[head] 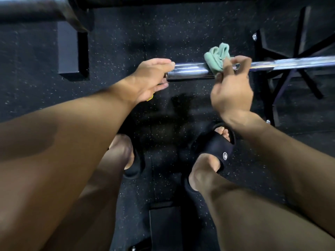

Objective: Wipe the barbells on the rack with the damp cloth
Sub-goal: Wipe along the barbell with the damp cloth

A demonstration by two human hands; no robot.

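Observation:
A chrome barbell (190, 70) runs level across the middle of the view, with its thick sleeve end at the left and its thinner shaft (299, 62) reaching off to the right. My left hand (150, 78) grips the very end of the sleeve, fingers over the top and thumb underneath. A bunched green cloth (216, 56) lies draped over the bar where sleeve meets shaft. My right hand (232, 89) pinches the cloth's lower edge against the bar, its fingers curled around the shaft.
A black rack frame (293, 73) with crossed legs stands at the right under the shaft. Another dark bar (36, 8) crosses the top left above a black block (72, 51). My feet in black slides (217, 147) stand on speckled rubber flooring.

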